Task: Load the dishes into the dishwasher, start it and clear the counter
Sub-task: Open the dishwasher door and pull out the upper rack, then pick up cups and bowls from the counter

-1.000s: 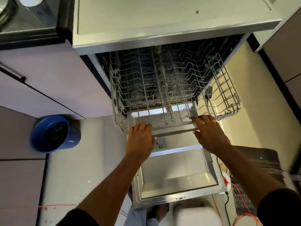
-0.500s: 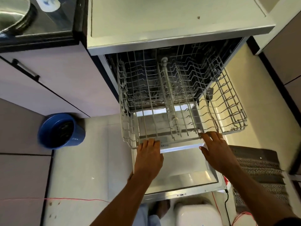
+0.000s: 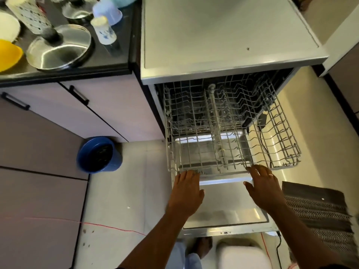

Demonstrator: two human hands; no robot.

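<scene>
Bracing the empty upper rack (image 3: pixel 223 133) by its front edge, your left hand (image 3: pixel 186 193) and right hand (image 3: pixel 266 189) lie spread, fingers loose, keeping it extended for loading.

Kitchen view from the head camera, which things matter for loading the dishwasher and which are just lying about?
For the job: white wire rack, steel plate, yellow bowl, white patterned cup, both hands.
Lying about: blue bucket, striped mat, red cord.

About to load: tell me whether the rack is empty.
Empty: the rack shows only bare wire, with the door visible through it.
</scene>
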